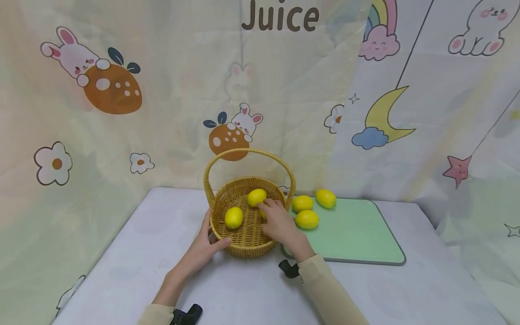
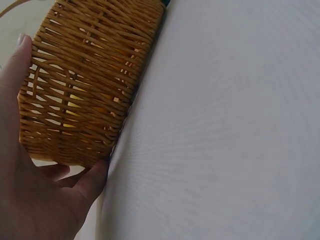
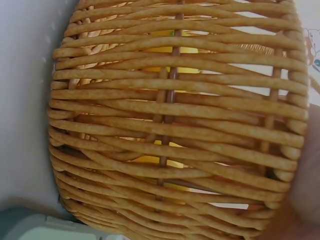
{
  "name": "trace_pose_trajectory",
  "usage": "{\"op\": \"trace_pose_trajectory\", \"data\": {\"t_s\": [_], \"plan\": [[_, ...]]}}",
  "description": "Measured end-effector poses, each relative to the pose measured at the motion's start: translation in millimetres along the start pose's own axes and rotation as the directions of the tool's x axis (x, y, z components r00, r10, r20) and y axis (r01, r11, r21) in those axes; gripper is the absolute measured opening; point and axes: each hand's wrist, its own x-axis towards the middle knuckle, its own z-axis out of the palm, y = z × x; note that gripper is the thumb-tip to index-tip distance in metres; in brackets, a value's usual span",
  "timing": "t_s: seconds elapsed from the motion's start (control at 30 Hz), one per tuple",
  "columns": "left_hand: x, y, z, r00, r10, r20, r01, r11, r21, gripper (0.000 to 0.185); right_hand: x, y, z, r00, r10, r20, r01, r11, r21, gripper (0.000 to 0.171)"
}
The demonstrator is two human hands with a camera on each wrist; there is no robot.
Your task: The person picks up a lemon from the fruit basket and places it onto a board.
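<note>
1. I see the wicker basket standing upright on the white table, just left of the green cutting board, its arched handle up.
2. Two lemons lie in the basket: one lemon near the left wall, a second lemon toward the back.
3. My right hand reaches over the basket's right rim into the bowl. Its fingertips touch or nearly touch the back lemon; whether they pinch it I cannot tell. The fingers lie fairly straight and close together.
4. My left hand holds the basket's outer left wall. In the left wrist view, this hand cups the weave, thumb along the base, fingers curved up the side.
5. The right wrist view shows only the basket wall close up, with yellow visible through the gaps.
6. Three more lemons sit on the board's far left corner, close together.
7. A cartoon-printed curtain hangs behind the table.
</note>
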Motion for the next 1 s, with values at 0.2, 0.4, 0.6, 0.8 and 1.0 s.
{"op": "trace_pose_trajectory", "data": {"t_s": [0.2, 0.4, 0.6, 0.8, 1.0], "plan": [[-1.9, -0.3, 0.4, 1.000, 0.001, -0.002, -0.001, 1.000, -0.013, 0.107, 5, 2, 4, 0.999, -0.016, -0.043, 0.017, 1.000, 0.014, 0.053], [-1.8, 0.3, 0.6, 1.000, -0.007, -0.005, 0.007, 1.000, -0.010, 0.108, 10, 4, 6, 1.000, 0.006, -0.030, -0.006, 1.000, 0.002, 0.052], [-0.6, -0.1, 0.0, 1.000, 0.000, -0.004, 0.000, 1.000, -0.012, 0.108, 12, 5, 6, 1.000, -0.014, -0.027, 0.014, 1.000, -0.010, 0.049], [-0.2, -2.0, 0.2, 1.000, 0.005, -0.010, -0.005, 1.000, -0.008, 0.107, 11, 4, 6, 0.998, -0.062, -0.030, 0.062, 0.998, -0.006, 0.044], [-0.6, -1.9, 0.6, 1.000, 0.005, -0.012, -0.005, 1.000, -0.008, 0.106, 10, 3, 4, 0.998, -0.065, 0.016, 0.065, 0.998, -0.007, 0.046]]}}
